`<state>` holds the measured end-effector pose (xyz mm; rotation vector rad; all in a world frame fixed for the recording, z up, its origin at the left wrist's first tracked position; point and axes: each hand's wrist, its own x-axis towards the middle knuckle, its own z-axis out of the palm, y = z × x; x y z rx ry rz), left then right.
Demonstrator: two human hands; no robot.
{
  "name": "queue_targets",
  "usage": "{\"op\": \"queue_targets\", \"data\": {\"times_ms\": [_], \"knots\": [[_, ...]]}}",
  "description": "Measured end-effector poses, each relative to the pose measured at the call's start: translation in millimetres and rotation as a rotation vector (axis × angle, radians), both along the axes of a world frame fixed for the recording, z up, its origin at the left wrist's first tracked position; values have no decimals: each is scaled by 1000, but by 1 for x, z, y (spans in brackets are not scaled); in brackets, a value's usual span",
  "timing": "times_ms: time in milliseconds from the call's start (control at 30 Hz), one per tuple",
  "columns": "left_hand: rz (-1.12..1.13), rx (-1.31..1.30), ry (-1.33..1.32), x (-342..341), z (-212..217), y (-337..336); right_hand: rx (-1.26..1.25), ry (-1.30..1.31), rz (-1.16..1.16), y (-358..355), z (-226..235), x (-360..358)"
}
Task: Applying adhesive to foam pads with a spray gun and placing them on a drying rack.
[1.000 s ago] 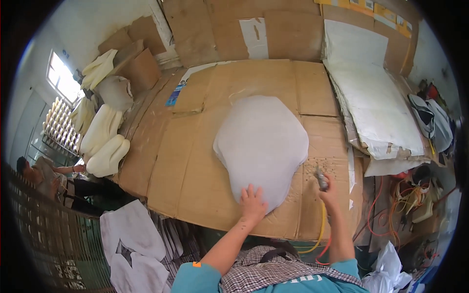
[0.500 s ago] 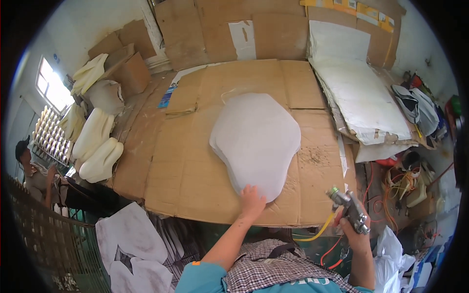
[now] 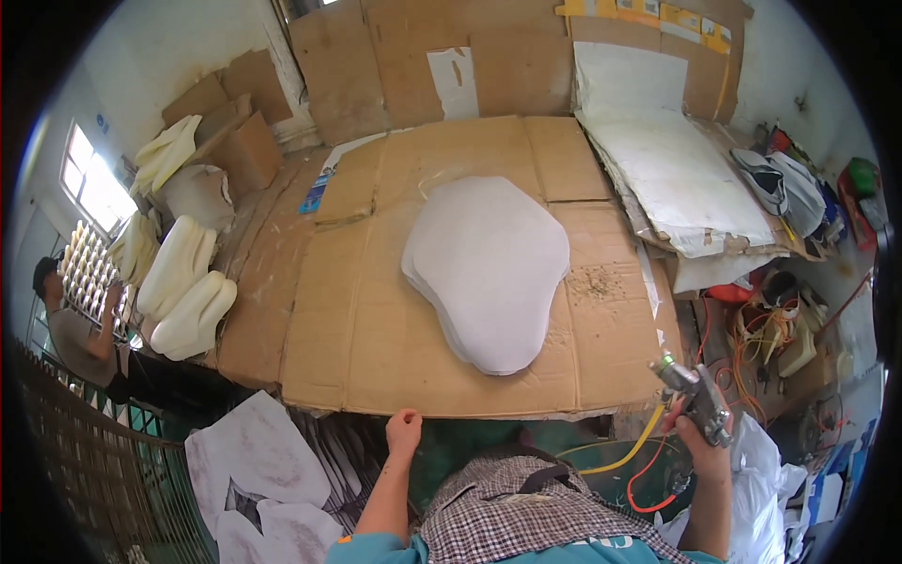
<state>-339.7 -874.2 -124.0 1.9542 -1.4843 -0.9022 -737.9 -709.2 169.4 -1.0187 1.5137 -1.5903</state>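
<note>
Your 2 hands are well apart. Your right hand is wrapped around the spray gun, out to your right, perhaps so its yellow hose hangs clear of the pale grey cushion. That piece lies on the cardboard, probably so the sheet guards the surface beneath. Your left hand curls near the front edge; I cannot tell if it's empty.

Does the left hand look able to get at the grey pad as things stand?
Probably yes: the left hand is by the near edge of the cardboard, and only flat cardboard shows between it and the grey pad.
</note>
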Motion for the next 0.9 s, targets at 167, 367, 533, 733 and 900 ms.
{"op": "queue_targets", "data": {"times_ms": [167,367,533,733,900], "knots": [[-58,-16,39,-1,-2,-3,122,32,44,37,5,-6],[-130,-33,126,-20,-5,-16,99,-75,222,35,4,20],[-189,-35,212,-50,11,-23,-26,-56,31,9,-5,22],[-238,-139,205,-65,16,-40,56,-33,108,30,-3,5],[-248,-116,25,-108,41,-76,37,-44,12,32,-5,-3]]}}
